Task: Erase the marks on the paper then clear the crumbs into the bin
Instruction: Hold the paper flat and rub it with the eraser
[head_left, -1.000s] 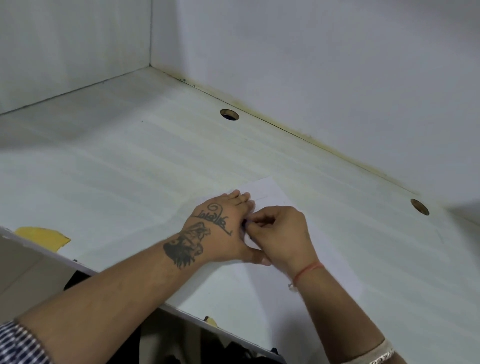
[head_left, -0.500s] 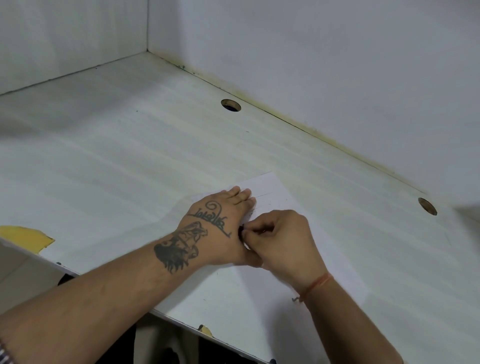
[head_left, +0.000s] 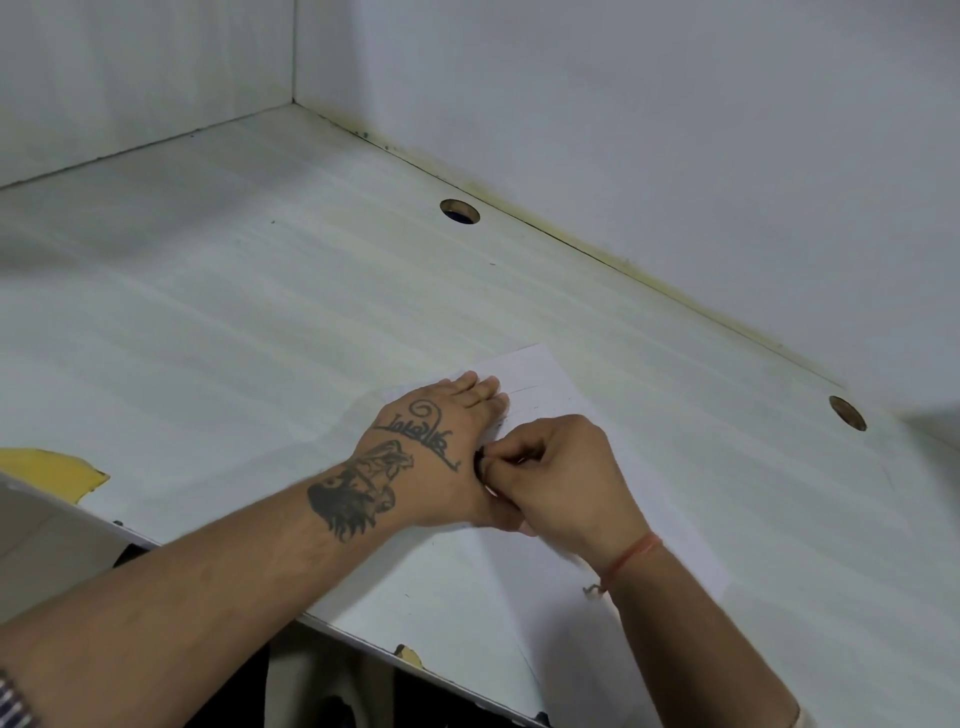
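Observation:
A white sheet of paper (head_left: 540, 371) lies flat on the desk, with faint pencil lines near its far end. My left hand (head_left: 431, 452), tattooed on its back, lies flat on the paper with fingers together, pressing it down. Right beside it, my right hand (head_left: 558, 478) pinches a small dark eraser (head_left: 480, 460) between fingertips and thumb, its tip against the paper close to my left hand. Most of the eraser is hidden by my fingers. No bin is in view.
The white desk (head_left: 260, 322) sits in a corner between two walls. Two round cable holes (head_left: 459, 211) (head_left: 847, 413) lie along the back edge. A chipped yellow patch (head_left: 52, 470) shows at the front left edge, with a dark gap below the desk front.
Both hands have stayed on the paper with only slight shifts of my right hand beside the left. The view has tilted a little.

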